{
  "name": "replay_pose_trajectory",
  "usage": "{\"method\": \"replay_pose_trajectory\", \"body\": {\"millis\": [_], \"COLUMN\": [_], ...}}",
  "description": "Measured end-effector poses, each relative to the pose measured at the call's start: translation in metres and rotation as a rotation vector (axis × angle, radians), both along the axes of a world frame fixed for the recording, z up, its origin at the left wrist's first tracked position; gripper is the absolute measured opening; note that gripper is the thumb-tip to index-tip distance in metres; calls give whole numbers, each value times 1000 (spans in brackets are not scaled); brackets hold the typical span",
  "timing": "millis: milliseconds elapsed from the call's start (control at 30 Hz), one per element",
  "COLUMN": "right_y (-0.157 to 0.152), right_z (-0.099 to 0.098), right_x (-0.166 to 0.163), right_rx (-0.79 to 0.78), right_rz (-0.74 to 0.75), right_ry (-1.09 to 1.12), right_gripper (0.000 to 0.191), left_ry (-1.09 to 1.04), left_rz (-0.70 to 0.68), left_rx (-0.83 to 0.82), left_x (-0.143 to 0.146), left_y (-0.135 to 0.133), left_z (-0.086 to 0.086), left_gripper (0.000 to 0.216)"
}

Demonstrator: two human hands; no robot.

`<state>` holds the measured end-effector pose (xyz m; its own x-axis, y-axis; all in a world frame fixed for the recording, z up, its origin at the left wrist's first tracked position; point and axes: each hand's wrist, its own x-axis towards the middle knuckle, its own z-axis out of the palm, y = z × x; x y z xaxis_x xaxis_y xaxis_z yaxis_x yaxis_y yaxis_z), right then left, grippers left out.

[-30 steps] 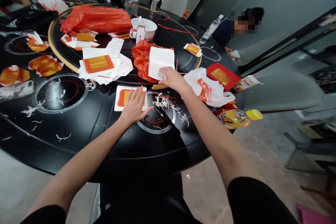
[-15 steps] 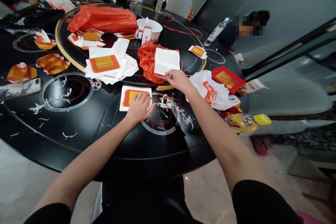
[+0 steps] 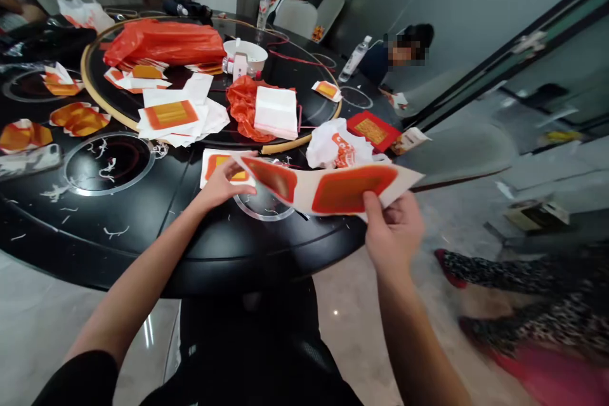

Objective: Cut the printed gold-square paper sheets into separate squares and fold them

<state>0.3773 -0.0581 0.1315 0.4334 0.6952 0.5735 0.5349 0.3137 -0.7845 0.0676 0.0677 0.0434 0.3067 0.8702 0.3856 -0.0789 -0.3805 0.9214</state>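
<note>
My right hand (image 3: 394, 228) pinches the right end of an unfolded sheet of joss paper (image 3: 354, 189), white with orange-and-gold patches, thumb on the near face. The sheet hangs slanted above the table's front part. At its left end, my left hand (image 3: 222, 183) has thumb and fingers apart. Under and behind that hand lies a squared stack of the same paper (image 3: 207, 168); the hand hides part of it. Farther back, a white folded paper stack (image 3: 276, 109) rests on a crumpled red plastic bag (image 3: 241, 108).
Loose joss paper (image 3: 209, 115) and a large red bag (image 3: 162, 41) lie on the turntable. A white carrier bag (image 3: 333, 143) and red packet (image 3: 373, 131) are at right. Folded paper pieces (image 3: 78, 119) and a phone (image 3: 31, 160) lie left. A person (image 3: 373, 66) sits across.
My right hand has lifted a sheet from the white stack and brought it nearer and to the right. My left hand has risen from the front stack, fingers now spread. The view has shifted right.
</note>
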Motion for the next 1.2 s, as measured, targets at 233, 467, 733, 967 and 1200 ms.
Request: {"method": "replay_pose_trajectory", "body": {"millis": [233, 467, 733, 967, 1200], "right_y": [-44, -81, -129, -134, -115], "right_z": [-30, -37, -94, -87, -59], "right_x": [-5, -22, -55, -57, -45], "right_rx": [-142, 200, 199, 83, -25], "right_rz": [204, 626, 727, 646, 773], "right_ry": [191, -236, -852, -794, -580], "right_gripper": [27, 15, 29, 22, 25], "left_ry": [33, 231, 953, 931, 898], "left_rz": [51, 293, 420, 155, 197], "left_rx": [-6, 300, 320, 404, 356], "left_x": [-3, -70, -29, -10, -11], "left_y": [-99, -149, -233, -255, -252], "left_z": [25, 20, -40, -38, -37], "left_gripper": [26, 21, 59, 58, 49]}}
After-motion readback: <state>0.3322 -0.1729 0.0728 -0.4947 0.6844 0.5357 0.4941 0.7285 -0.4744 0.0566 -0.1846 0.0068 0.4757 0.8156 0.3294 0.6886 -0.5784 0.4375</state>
